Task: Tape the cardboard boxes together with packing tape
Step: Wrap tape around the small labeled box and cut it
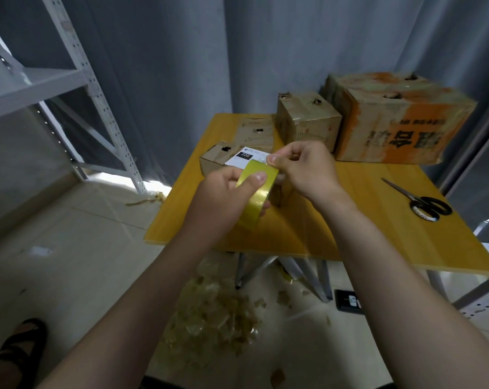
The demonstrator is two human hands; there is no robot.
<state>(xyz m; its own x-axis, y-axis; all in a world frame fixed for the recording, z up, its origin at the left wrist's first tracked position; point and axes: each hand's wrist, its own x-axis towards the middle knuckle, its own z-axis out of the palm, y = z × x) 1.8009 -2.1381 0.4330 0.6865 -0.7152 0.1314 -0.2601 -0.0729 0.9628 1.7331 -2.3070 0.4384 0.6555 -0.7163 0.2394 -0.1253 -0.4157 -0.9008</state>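
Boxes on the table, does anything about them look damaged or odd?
Yes. The boxes look worn: the big box has ragged holes in its top and scuffed orange print, and the smaller boxes have torn holes too. Used tape scraps litter the floor.

Your tape roll (256,192) is glossy, translucent yellow plastic film. On the smooth, satiny yellow wood tabletop (350,220), the cardboard boxes (307,119) behind the roll look worn, torn and shiny with old tape. To its right, the scissors (417,199) show bare metal blades and black plastic handles.
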